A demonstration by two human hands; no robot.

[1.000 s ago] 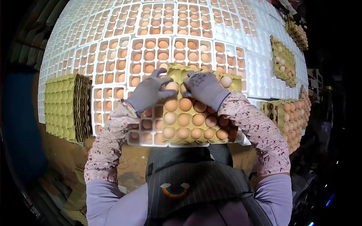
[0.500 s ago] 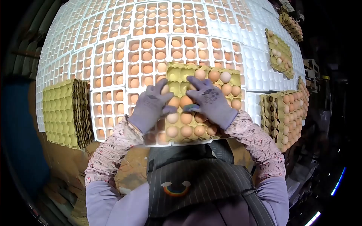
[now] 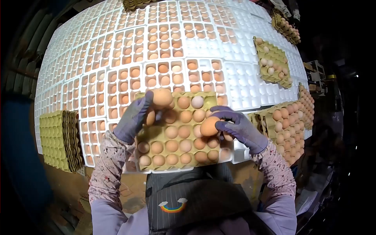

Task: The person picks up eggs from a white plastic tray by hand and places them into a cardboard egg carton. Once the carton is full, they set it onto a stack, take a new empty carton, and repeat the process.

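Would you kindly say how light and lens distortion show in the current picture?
Head view: rows of white trays bow fisheye-fashion and look brightly lit; same head view: the far right sinks into near-black, and shadow dulls the egg carton near the left hand.

Left: dim blue panel-like surface [image 3: 23, 147], below dark grey rounded ribs [image 3: 37, 33] | Underfoot: patchy brown floor [image 3: 135, 187] | Right: deep shadow, pale-edged box-like fixture [image 3: 315, 73], small white light spots [image 3: 356, 147]
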